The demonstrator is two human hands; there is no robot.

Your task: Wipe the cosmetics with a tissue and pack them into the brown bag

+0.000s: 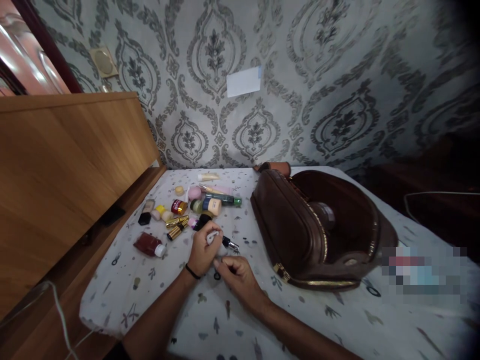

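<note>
My left hand, with a black band at the wrist, is closed around a small white object whose kind I cannot make out. Close beside it, my right hand has its thumb and fingers pinched together; whatever they hold is hidden. Just past the left fingers lies a dark tube with a silvery end. Gold lipstick tubes, a red jar with a gold lid and a blue-and-cream jar lie beyond the hands. To the right stands a brown cosmetic bag, unzipped, with a round container inside.
A dark red bottle with a white cap lies at the left. A green tube, a cream tube and a pink sponge are farther back. A wooden cabinet borders the left side, and patterned wallpaper the back.
</note>
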